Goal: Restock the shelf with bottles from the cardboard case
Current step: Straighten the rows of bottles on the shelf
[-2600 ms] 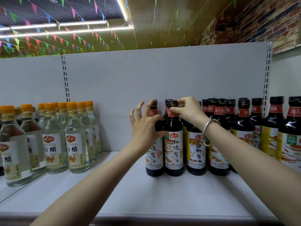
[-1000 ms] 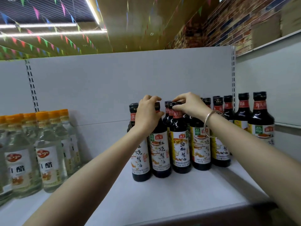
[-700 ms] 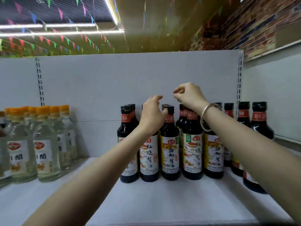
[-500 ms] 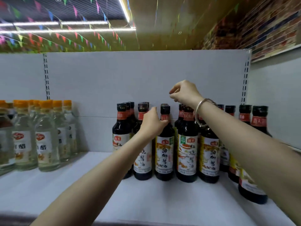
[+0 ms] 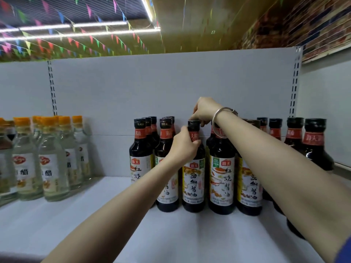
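**Both hands on one soy bottle, top shelf**

Head view: white shelf (image 5: 190, 234) with grey back panel, bunting hanging under the ceiling lights, brick wall at right. Left hand (image 5: 183, 147) is curling round the neck of a dark soy bottle (image 5: 193, 179) standing upright in the front row; right hand (image 5: 204, 111) is pinching its cap. About five dark bottles are showing in front, more behind; clear vinegar bottles (image 5: 55, 168) are standing at left, count unclear.

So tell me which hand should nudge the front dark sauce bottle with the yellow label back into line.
Left. The left hand already grips the neck of that dark sauce bottle with the yellow label, giving firm control. The right hand only pinches at its black cap from above.
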Motion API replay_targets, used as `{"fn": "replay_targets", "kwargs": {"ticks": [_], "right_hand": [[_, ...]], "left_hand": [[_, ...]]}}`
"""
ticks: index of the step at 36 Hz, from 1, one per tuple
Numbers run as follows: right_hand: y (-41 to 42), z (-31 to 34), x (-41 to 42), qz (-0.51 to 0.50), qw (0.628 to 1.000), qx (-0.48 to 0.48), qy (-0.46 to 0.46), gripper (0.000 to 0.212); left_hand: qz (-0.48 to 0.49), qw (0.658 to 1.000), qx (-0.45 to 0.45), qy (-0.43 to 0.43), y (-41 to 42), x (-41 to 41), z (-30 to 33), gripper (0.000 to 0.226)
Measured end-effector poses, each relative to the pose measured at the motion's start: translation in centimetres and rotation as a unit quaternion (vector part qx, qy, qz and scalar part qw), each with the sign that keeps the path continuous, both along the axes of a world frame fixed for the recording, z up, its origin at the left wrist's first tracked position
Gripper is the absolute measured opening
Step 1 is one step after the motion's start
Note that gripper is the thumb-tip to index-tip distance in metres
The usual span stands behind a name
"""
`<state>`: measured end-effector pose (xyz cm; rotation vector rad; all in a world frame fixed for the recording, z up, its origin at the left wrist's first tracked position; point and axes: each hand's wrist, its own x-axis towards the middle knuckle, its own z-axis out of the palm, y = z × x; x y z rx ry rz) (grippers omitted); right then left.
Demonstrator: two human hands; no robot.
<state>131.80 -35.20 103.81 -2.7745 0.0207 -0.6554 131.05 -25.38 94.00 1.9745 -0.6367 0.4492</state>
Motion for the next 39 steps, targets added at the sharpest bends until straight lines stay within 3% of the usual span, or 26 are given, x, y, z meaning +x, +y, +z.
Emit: {"fn": "replay_targets", "kwargs": {"ticks": [39], "right_hand": [[-0.9,0.8,1.1,0.012,0.997,0.041,0.058,0.026]], "left_hand": [[-0.052,0.999,0.002,0.006,0.8,0.9,0.2,0.042]]}}
